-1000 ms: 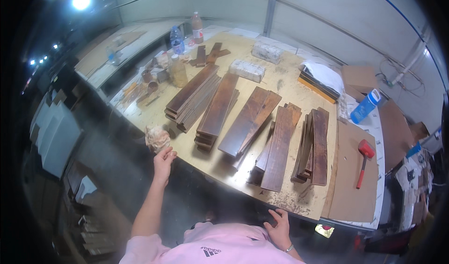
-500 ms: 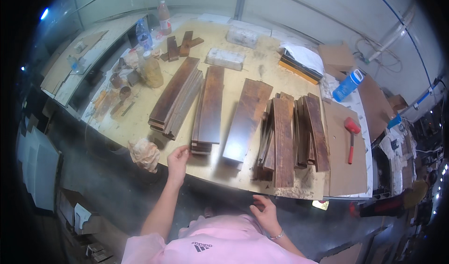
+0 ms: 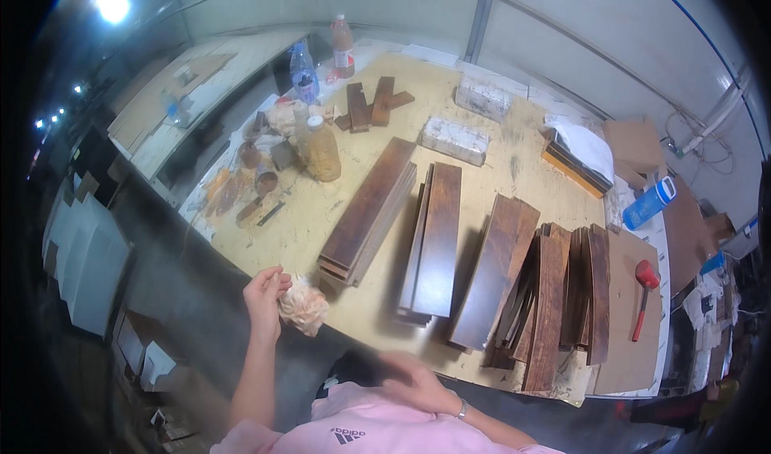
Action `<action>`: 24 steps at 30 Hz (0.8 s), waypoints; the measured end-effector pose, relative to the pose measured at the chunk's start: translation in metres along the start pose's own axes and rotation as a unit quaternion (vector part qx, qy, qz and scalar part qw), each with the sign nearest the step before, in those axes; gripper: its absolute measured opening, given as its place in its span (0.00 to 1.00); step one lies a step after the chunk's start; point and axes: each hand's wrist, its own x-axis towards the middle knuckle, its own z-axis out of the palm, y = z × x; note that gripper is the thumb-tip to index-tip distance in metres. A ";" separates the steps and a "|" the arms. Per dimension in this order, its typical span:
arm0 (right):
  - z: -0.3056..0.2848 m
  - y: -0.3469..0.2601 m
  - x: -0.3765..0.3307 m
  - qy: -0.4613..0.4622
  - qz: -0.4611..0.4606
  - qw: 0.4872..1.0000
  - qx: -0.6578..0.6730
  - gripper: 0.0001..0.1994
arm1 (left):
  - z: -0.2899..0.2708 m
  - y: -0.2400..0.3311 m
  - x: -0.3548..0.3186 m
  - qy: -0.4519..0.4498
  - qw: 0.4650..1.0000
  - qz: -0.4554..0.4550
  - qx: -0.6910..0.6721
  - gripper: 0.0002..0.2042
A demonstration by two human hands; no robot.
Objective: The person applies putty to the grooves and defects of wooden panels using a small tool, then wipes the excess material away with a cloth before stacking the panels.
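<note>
My left hand (image 3: 263, 293) is over the table's near left edge with its fingers curled together. What they hold, if anything, is hidden. Right beside it, a crumpled, stained cloth (image 3: 303, 306) lies at the edge. My right hand (image 3: 414, 383) is close to my body below the table, its fingers smeared by motion. Dark brown wooden planks lie in several stacks: a left stack (image 3: 369, 209), a narrower stack (image 3: 438, 245), a glossy stack (image 3: 491, 273), and tilted planks (image 3: 548, 309) farther right.
Bottles (image 3: 321, 150) and scraps crowd the table's left side. Short wood pieces (image 3: 371, 104) and two whitish blocks (image 3: 454, 139) lie farther back. At right are a red mallet (image 3: 645, 281) on cardboard (image 3: 618, 325), a blue bottle (image 3: 649, 203) and a box with white paper (image 3: 578, 157).
My view has turned left. My left hand has moved left from beside the plank stacks to the cloth's far side. My right hand has swung left across my body.
</note>
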 end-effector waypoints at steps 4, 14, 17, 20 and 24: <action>0.035 0.006 0.059 0.076 -0.009 0.996 -0.047 0.28 | 0.025 0.002 0.060 -0.113 0.992 -0.052 -0.023 0.11; 0.075 0.021 0.192 0.439 0.111 0.872 0.188 0.27 | 0.081 -0.038 0.161 -0.371 0.910 -0.184 -0.028 0.20; 0.047 0.031 0.233 0.485 0.134 0.819 0.276 0.29 | 0.107 -0.057 0.183 -0.386 0.898 -0.207 -0.042 0.27; 0.021 0.073 0.255 0.433 0.124 0.816 0.363 0.30 | 0.143 -0.091 0.190 -0.391 0.888 -0.230 -0.073 0.30; 0.008 0.029 0.269 0.347 0.095 0.800 0.480 0.32 | 0.153 -0.100 0.175 -0.417 0.840 -0.323 -0.131 0.38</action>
